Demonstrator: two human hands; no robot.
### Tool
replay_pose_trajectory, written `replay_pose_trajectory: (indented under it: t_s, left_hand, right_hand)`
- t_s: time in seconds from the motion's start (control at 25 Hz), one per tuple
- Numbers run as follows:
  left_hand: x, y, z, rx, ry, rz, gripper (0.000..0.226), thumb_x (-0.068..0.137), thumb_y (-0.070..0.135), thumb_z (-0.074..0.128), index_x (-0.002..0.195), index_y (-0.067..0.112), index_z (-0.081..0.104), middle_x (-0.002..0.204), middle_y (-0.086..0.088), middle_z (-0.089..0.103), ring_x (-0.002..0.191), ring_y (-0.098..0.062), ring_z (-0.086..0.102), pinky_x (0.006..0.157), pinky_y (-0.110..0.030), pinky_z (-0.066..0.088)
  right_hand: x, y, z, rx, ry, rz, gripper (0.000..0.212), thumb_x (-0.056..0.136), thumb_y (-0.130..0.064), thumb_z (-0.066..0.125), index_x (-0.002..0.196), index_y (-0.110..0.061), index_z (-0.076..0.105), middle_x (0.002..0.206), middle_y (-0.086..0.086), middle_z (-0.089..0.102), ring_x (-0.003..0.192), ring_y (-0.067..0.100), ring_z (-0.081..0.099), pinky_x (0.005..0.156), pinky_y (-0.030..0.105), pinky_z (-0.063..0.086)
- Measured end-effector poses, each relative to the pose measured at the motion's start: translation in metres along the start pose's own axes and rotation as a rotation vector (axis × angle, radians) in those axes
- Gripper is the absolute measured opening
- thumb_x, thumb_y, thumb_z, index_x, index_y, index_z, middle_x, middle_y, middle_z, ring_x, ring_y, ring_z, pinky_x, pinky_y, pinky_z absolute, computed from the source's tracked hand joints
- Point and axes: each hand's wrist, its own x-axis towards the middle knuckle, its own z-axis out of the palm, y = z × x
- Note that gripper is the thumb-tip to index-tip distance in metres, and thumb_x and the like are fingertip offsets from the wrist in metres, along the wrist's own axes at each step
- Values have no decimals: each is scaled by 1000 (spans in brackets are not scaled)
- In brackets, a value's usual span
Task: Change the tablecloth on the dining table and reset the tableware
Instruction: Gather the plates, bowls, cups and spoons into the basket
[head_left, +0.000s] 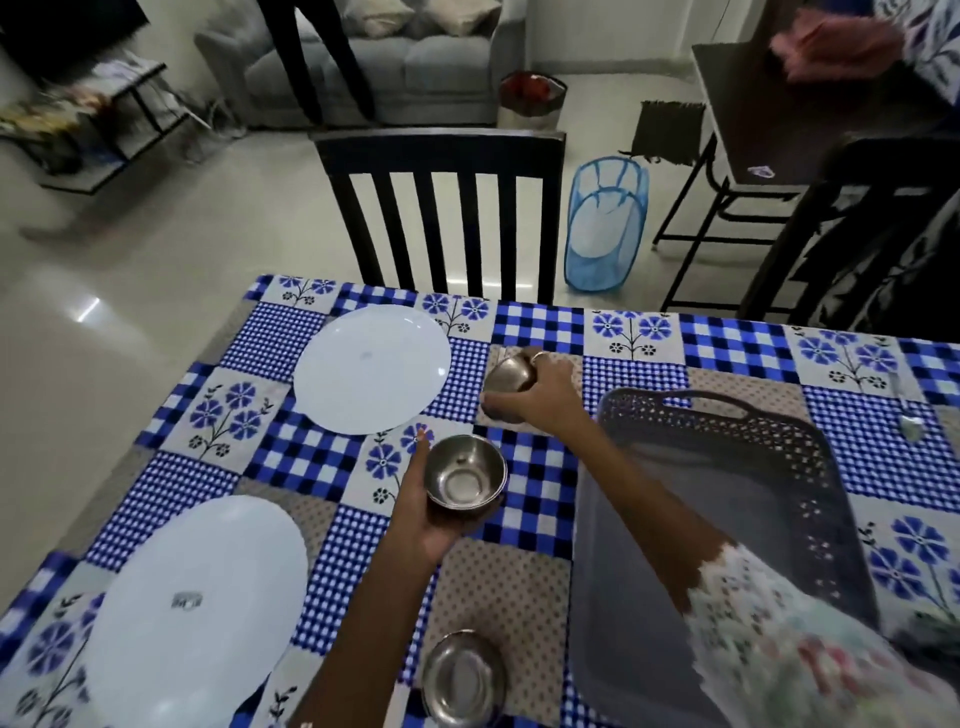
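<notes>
Dining table, covered by blue-and-white patchwork tablecloth (530, 332). Two white plates: far plate (371, 368), near plate (197, 608). Left hand (426, 512) cupped around upright steel bowl (464, 478), held above cloth. Right hand (540, 397) clasped over tilted steel bowl (506, 374) beside far plate. Third bowl (462, 678) on cloth at near edge. Grey perforated basket (727, 415) at right; spoon (909, 421) beyond it.

My left hand (426, 512) cupped a steel bowl (464, 477); my right hand (540, 397), at 1 o'clock from it, gripped a steel tumbler (506, 375) on the tablecloth (535, 499).
</notes>
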Motion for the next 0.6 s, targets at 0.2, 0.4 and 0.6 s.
replay_pose_trajectory:
  t_s: [0.2,0.4,0.6]
  left_hand:
    - [-15,-10,-9,-70,-89,-26,76,81,70,43,117,6,61,106,-20,67,96,-34,64,78,-45,56]
    - [-40,-8,-28,-47,-107,-4,58,80,56,55,102,3,63,102,-21,65,89,-34,65,77,-45,54]
    - [-62,-7,-61,-26,-13,17,43,86,40,60,118,12,53,117,-20,56,101,-37,56,69,-50,57]
  right_hand:
    - [-121,-34,31,174,125,-214,73,57,-34,88,102,-19,32,106,-2,30,95,9,41,77,8,39]
    - [-185,-18,58,101,59,-155,66,76,-34,75,126,-11,38,125,-3,32,113,7,36,98,8,32]
    - [-252,19,106,-477,-417,-86,79,84,-35,65,147,-11,22,151,15,19,140,35,19,113,44,26]
